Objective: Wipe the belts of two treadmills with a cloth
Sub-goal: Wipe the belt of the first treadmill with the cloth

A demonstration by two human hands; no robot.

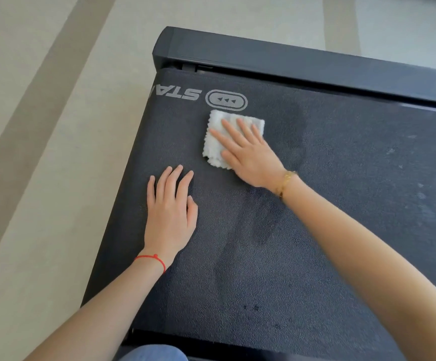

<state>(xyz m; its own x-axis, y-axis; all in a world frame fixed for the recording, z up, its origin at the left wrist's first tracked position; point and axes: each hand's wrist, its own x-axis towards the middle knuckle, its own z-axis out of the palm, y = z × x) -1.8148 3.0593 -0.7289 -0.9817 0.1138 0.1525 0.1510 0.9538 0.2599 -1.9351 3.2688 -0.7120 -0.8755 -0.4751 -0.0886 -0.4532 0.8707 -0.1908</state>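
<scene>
Partly hidden cloth (233, 138) | right hand (248, 155) fingers flat on it | left hand (171, 207) fingers straight on belt (315, 204)

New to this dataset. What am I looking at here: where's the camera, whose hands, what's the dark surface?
There is no robot here. One wide-angle camera sits on a person's head, looking forward and down at their own two bare hands. The dark textured surface is a treadmill belt, with a printed logo near its far end and a black end cover beyond. The right hand presses a folded white cloth flat on the belt with straight fingers. The left hand rests palm down on the belt, holding nothing. Pale floor lies to the left.
</scene>
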